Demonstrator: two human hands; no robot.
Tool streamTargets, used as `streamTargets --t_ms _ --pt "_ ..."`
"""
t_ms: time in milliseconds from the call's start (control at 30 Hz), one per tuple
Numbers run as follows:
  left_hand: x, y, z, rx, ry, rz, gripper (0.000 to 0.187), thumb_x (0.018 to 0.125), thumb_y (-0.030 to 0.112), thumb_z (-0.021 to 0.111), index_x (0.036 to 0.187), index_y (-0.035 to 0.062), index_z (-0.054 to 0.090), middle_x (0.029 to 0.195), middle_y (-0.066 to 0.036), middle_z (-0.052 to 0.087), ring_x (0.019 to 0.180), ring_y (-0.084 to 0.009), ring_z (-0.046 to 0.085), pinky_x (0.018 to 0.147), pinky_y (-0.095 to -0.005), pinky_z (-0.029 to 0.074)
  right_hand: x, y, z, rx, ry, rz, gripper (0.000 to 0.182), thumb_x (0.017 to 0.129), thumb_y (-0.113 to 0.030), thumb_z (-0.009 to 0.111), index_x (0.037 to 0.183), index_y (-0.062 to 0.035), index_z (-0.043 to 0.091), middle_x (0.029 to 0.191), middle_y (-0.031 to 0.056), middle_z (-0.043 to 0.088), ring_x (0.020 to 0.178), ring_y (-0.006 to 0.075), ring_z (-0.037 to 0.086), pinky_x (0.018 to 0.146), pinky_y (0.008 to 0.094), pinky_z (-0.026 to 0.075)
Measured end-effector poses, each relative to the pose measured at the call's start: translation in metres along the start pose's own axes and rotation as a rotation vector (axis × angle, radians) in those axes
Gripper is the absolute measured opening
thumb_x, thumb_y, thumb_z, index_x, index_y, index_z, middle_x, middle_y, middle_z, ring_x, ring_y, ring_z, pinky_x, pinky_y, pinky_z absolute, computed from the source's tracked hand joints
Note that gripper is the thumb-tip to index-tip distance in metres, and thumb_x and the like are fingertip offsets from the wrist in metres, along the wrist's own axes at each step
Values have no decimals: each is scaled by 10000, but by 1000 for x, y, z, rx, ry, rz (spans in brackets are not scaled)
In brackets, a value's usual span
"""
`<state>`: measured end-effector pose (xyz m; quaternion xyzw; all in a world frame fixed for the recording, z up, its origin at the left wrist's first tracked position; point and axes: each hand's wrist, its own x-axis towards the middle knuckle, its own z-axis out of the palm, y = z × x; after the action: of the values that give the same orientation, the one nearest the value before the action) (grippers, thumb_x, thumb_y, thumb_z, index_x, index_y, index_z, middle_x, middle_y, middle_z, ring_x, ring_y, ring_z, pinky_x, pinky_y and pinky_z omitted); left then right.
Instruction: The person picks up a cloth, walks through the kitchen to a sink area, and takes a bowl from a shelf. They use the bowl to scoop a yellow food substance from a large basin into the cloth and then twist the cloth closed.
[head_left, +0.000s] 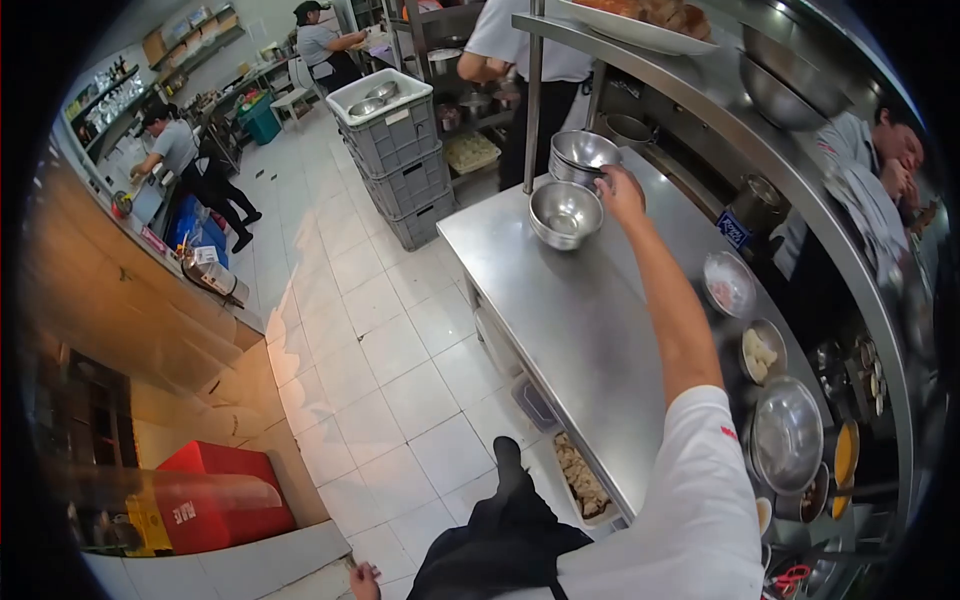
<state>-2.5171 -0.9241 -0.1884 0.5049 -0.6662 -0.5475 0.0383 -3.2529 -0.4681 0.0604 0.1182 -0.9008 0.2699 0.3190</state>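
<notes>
My right hand [622,192] reaches to the far end of the steel table [570,310], its fingers closed on the rim of the stacked metal bowls [585,150]. Just in front of that stack stands a second stack of shiny bowls [566,212], with nothing visible inside the top one. Low at the bottom edge of the view, my left hand [364,578] hangs beside my body over the floor. Its fingers are curled and small in view, and whether they hold anything cannot be made out.
Bowls with food [762,352] line the table's right side, beneath a steel shelf [690,85]. Stacked grey crates [400,150] stand beyond the table. A red box [225,500] is at lower left. Several people work around the kitchen, one just behind the bowls.
</notes>
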Motion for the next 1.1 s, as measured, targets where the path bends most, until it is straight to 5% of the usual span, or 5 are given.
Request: streamTargets --t_ms 200,567,900,1000,1100 --pt "9 8 27 396 -166 -106 314 815 295 569 839 -18 579 690 -81 605 627 -135 574 560 -264 461 61 32 52 -206 -506 -38 284 761 -230 587 989 -61 584 960 155 592 938 330 542 825 407 415" --pt "51 100 77 119 -210 -44 289 850 167 515 988 -85 488 832 -168 585 752 -201 590 638 -288 505 84 75 71 69 -308 -362 132 794 -145 523 798 -27 582 738 168 570 740 338 553 659 405 429" --pt "18 86 86 229 -170 -162 320 820 269 576 934 -30 570 776 -113 617 687 -153 585 617 -261 477 127 78 55 707 598 655 354 882 -264 418 977 55 536 953 183 577 819 248 562 741 336 426" --pt "9 83 95 225 -142 -228 285 807 158 569 915 -98 507 756 -178 593 616 -202 601 561 -285 528 112 93 88 506 481 1162 387 874 -265 424 971 94 531 968 180 577 843 238 572 776 343 442" --pt "-4 68 94 148 -95 -197 306 809 260 580 923 -24 573 783 -113 615 667 -154 584 613 -264 474 111 107 98 1198 623 981 397 866 -263 423 965 106 529 954 193 581 819 265 585 771 369 460"
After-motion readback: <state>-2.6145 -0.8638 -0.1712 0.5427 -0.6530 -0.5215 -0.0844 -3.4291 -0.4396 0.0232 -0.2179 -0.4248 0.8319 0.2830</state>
